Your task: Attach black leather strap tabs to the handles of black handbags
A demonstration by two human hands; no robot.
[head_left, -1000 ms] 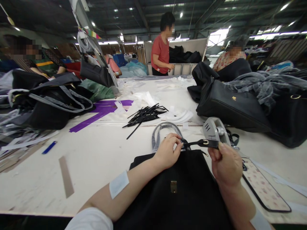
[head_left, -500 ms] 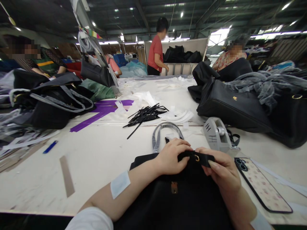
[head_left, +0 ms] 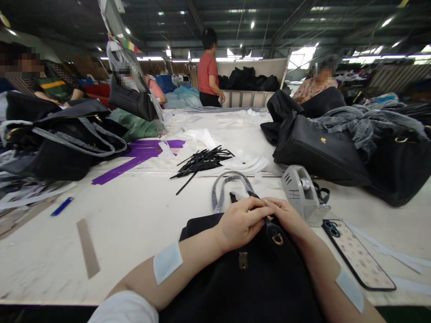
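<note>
A black handbag (head_left: 249, 291) lies before me at the table's front edge, its gold clasp plate (head_left: 243, 260) facing up. Handles wrapped in clear grey film (head_left: 214, 195) stand up behind its top edge. My left hand (head_left: 240, 222) is closed at the bag's top, pinching a black strap. My right hand (head_left: 286, 216) meets it there, fingers closed on the same strap and partly hidden behind the left fingers. Below both hands the strap's end hangs over the bag with a gold D-ring (head_left: 278, 239).
A grey tape dispenser (head_left: 296, 193) and a phone (head_left: 362, 258) are at right. Black strips (head_left: 205, 162) lie ahead. Bags are piled right (head_left: 323, 143) and left (head_left: 67, 150). A blue cutter (head_left: 62, 206) and brown strip (head_left: 88, 249) lie left. Co-workers are around the table.
My right hand has moved left and up from the strap's end to my left hand. The strap's end with the D-ring now hangs down instead of being held out sideways.
</note>
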